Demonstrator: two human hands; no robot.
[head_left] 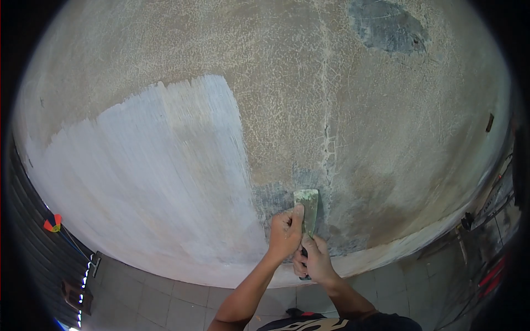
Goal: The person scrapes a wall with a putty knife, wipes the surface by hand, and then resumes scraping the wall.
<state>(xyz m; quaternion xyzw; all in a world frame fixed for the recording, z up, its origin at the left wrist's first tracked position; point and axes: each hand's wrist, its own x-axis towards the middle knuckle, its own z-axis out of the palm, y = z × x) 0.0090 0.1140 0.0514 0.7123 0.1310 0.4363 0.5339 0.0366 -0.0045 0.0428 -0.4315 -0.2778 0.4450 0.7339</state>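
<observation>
A putty knife (310, 208) with a wide, stained blade points up against the lower part of a rough brown-grey wall (287, 110). My right hand (316, 258) is wrapped round its dark handle below the blade. Just left of it, my left hand (287, 233) is closed at the blade's left edge, with the thumb near the top; its fingers are curled and partly hidden. White coating (182, 165) covers the wall to the left of my hands. Dark grey patches lie around the blade.
A grey tiled floor (176, 298) runs below the wall. Corrugated sheeting (33, 248) and an orange and yellow object (53, 223) are at the left. Red items (491, 277) lie at the right. A dark patch (386, 25) marks the upper wall.
</observation>
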